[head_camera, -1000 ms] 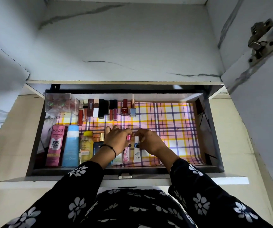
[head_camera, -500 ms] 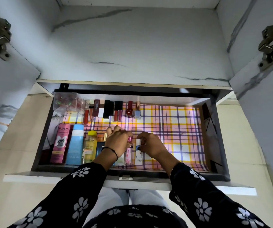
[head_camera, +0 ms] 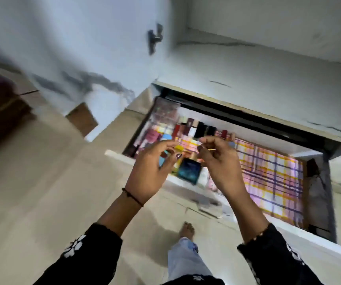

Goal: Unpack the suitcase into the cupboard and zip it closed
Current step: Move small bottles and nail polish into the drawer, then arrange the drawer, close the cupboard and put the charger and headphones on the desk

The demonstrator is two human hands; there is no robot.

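While my left hand (head_camera: 151, 173) hangs loosely curled and empty above the cupboard drawer (head_camera: 318, 194), my right hand (head_camera: 221, 163) curls tighter, perhaps pinching something thin; blur hides it. No suitcase is in view. I'd fetch more, standing it upright on bare liner (head_camera: 272, 182) by my right wrist.

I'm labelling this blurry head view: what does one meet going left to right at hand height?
Dark brown shape → left hand → blue box → right hand → checked liner.
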